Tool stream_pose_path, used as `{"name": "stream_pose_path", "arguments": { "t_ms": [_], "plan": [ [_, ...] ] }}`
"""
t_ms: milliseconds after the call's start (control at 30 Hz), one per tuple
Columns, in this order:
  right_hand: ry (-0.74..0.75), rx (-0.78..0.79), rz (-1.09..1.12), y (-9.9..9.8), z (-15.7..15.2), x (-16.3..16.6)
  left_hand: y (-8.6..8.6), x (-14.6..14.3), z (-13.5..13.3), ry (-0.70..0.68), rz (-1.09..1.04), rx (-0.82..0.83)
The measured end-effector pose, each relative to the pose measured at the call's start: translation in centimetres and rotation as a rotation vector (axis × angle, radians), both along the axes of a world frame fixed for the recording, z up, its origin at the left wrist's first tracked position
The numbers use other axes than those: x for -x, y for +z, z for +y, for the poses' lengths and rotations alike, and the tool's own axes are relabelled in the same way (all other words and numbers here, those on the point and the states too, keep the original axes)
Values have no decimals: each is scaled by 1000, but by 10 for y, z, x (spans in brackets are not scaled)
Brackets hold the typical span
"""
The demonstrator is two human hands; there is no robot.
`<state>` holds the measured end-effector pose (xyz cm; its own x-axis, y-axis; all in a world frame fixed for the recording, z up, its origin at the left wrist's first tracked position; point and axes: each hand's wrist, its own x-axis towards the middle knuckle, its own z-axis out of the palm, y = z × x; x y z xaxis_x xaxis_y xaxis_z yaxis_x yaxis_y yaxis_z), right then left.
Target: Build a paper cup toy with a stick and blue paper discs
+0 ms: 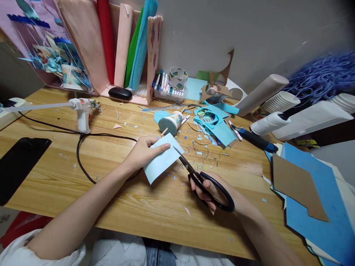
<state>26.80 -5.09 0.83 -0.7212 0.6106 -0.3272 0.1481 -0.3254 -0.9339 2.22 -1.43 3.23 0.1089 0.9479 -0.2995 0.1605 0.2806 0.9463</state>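
Observation:
My left hand (151, 149) pinches a light blue piece of paper (162, 160) above the table, with the thumb on top and the other fingers underneath. In my right hand (206, 190) is a pair of black scissors (222, 188), its handles wrapped by my fingers. The scissor tips meet the paper's right edge; whether they have cut into it I cannot tell. Just behind the paper, a paper cup (173, 120) lies on its side with a blue-covered end and a wooden stick poking out.
A white glue gun (83, 114) stands at the left, its black cable curving across the table (124, 207). Blue paper scraps (213, 123) lie behind the scissors. Cardboard (298, 184) and blue sheets (318, 207) cover the right side. A phone (20, 166) lies far left.

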Motion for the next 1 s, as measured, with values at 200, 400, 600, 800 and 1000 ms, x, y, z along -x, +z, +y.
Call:
{"name": "stream_pose_path", "arguments": {
  "t_ms": [200,400,600,800,1000],
  "plan": [
    [38,2,71,2,-4,2,0,0,-1,-26,-9,24],
    [74,71,143,-4,-10,9,1,-5,-2,-150,1,-17],
    [25,8,68,-7,-10,14,-2,-3,0,-183,6,-3],
    [-39,-19,-29,-5,-12,18,-4,-1,2,-181,6,12],
    [-3,62,147,-15,-16,18,-1,-1,-1,-275,-40,57]
  ]
}}
